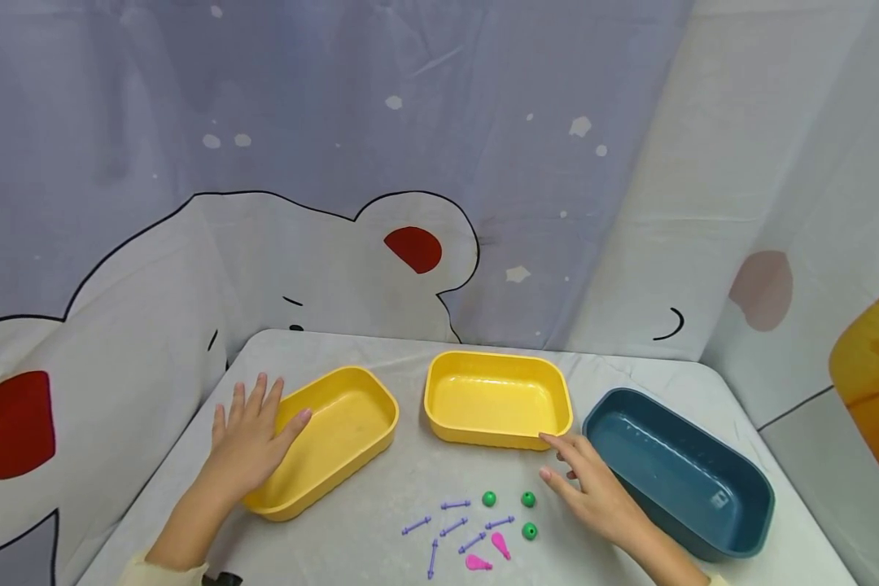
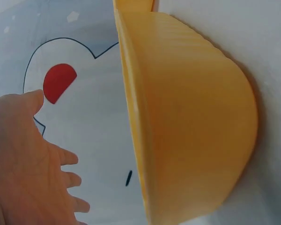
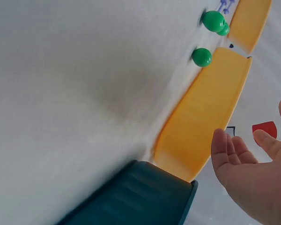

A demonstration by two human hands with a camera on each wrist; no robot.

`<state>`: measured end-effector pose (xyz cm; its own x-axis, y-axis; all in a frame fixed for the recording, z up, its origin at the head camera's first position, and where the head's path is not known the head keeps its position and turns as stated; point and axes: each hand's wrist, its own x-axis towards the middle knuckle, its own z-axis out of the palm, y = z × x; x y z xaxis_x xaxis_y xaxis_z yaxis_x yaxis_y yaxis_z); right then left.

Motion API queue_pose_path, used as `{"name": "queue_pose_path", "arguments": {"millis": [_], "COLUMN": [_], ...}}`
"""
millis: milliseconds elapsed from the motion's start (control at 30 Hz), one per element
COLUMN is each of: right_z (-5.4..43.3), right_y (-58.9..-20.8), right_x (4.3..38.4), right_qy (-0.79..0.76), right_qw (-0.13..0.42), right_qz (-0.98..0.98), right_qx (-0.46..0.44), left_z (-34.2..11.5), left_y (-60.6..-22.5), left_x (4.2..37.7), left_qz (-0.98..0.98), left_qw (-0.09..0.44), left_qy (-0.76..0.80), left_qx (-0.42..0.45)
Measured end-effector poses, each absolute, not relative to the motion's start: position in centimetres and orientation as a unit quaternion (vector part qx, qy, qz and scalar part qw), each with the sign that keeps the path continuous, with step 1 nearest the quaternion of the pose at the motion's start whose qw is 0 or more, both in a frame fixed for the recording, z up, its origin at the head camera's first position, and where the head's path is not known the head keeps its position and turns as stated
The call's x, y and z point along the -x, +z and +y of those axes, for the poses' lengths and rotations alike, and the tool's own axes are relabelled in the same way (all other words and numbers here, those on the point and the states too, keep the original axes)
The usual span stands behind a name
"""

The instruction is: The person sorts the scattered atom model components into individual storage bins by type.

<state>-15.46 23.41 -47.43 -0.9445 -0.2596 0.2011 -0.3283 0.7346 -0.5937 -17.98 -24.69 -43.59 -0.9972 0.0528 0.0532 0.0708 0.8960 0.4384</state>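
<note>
My left hand (image 1: pixel 247 446), fingers spread, is over the left side of a yellow tray (image 1: pixel 344 419) and holds nothing; whether it touches the rim I cannot tell. My right hand (image 1: pixel 593 492) hovers between the front right corner of a second yellow tray (image 1: pixel 498 399) and a dark blue tray (image 1: pixel 681 472), its fingers loosely bent around nothing. Left of it on the table are three green beads (image 1: pixel 530 531), two pink teardrop-shaped pieces (image 1: pixel 501 545) and several small purple rods with knobbed ends (image 1: pixel 454 526). In the right wrist view, the green beads (image 3: pixel 202 57) appear beside the trays.
A white cloth (image 1: pixel 381 529) covers the table. Behind it hangs a printed curtain (image 1: pixel 322 260) with a bear drawing, continuing along the right side. A small black object (image 1: pixel 223 579) shows at the bottom edge near the left sleeve.
</note>
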Motion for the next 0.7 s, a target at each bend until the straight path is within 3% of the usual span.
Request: {"name": "queue_pose_path", "arguments": {"millis": [700], "right_z": [24.0], "right_y": [-49.6], "right_x": [15.6], "right_qy": [0.381], "right_qw": [-0.072], "right_qz": [-0.903], "right_qx": [-0.187], "left_z": [-27.2], "left_y": [-46.2], "left_x": [17.3], "left_qz": [-0.968], "left_qw": [-0.020], "left_qy": [-0.249], "left_qx": [0.002]}}
